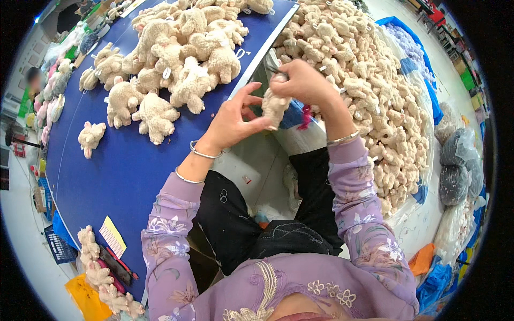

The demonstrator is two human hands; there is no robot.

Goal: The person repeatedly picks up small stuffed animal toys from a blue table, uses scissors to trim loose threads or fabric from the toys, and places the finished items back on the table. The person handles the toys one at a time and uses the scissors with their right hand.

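From the head view, a cream plush toy point(276, 106) hangs just off the right edge of the blue table point(118, 198), over the gap between that edge and the large heap of similar toys point(358, 101). The right hand point(308, 83) has its fingers curled around the toy's upper end, with something dark, perhaps a small tool, poking out at the fingertips; I cannot tell what. The left hand point(235, 119) is half open, fingers spread, its thumb at the toy's lower end — touching or just beside, hard to say. A pile of toys point(187, 51) covers the table's far right corner; one lone toy point(91, 139) lies toward the left edge.

The step in hand seems to be close handwork on this single toy. The next move probably calls for a steadying left-hand pinch — clear of that dark item.
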